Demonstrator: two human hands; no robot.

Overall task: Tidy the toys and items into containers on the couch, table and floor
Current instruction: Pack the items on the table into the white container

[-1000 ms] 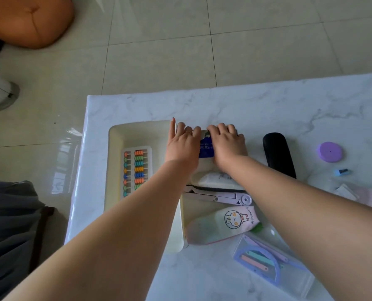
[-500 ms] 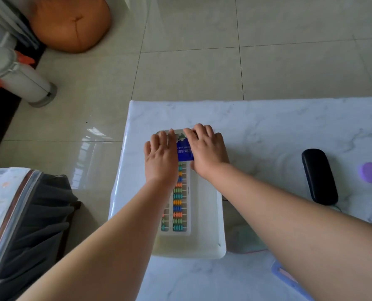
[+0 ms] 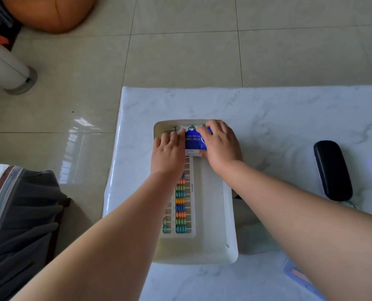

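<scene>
While my right hand (image 3: pixel 221 146) grips the blue packet (image 3: pixel 195 142) inside the white bin (image 3: pixel 229 213), my left hand (image 3: pixel 166 153) presses flat beside it.

This looks like a home living room: glossy beige floor tiles (image 3: pixel 180 51), a white marble-patterned counter (image 3: pixel 278 109), an orange pouf (image 3: pixel 50 11) on the floor (top left corner), and a child's bead abacus (image 3: pixel 181 205) lying in a white plastic bin (image 3: pixel 228 224).
</scene>
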